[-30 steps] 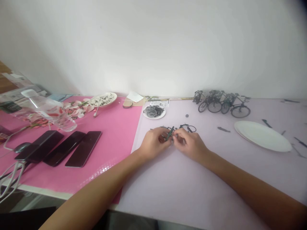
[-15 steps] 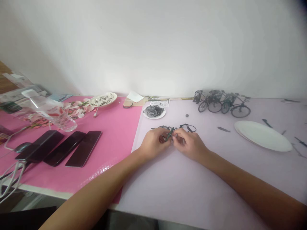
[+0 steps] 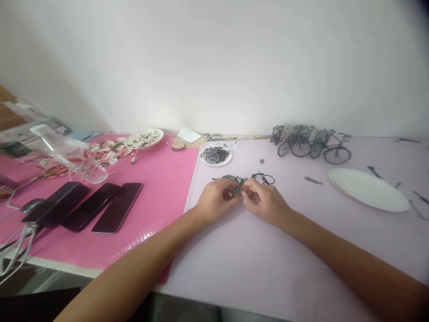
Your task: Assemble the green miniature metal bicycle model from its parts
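Note:
Over the pale lilac table surface my two hands meet, fingertips close together. My left hand (image 3: 216,197) is closed around a small dark green strip-like part (image 3: 237,188), held at a slant. My right hand (image 3: 263,199) is pinched against that part's near side; whether a smaller piece sits in its fingers is hidden. Just behind the hands lie dark parts of a model bicycle, with a thin wheel (image 3: 268,179) at the right and more parts (image 3: 228,178) at the left, partly covered by my fingers.
Several assembled model bicycles (image 3: 311,143) stand by the wall. A small plate (image 3: 231,157) holds dark wheels. White oval plates (image 3: 368,190) lie at right among loose dark parts (image 3: 313,180). On the pink mat (image 3: 161,179) are phones (image 3: 117,208), a plastic bottle (image 3: 72,154) and a plate of pale bits (image 3: 161,136).
Hardly anything differs. My hands stay in the same place, with only a very slight shift of the fingers and of the whole view.

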The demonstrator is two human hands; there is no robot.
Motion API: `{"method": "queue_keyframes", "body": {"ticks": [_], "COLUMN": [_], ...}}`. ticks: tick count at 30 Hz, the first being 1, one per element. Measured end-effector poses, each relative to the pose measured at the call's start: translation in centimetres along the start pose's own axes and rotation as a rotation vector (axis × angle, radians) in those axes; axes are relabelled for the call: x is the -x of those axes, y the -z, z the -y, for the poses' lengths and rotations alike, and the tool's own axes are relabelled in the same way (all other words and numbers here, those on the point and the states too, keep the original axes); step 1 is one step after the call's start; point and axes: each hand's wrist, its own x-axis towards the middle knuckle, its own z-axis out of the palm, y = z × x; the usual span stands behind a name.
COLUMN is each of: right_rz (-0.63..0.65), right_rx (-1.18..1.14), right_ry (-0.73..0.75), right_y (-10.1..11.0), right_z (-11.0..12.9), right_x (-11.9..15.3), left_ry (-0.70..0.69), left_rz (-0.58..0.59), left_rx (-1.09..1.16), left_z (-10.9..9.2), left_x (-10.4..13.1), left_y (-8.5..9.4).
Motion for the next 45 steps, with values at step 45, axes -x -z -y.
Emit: {"method": "queue_keyframes", "body": {"ticks": [45], "right_rz": [0.148], "right_rx": [-0.149], "right_ry": [-0.170], "right_y": [-0.09], "right_z": [-0.21], "right_x": [0.08], "left_ry": [-0.011], "left_rz": [0.040], "left_rx": [-0.033], "left_z": [-0.15], "left_x": [-0.12], "left_y": [0.24]}}
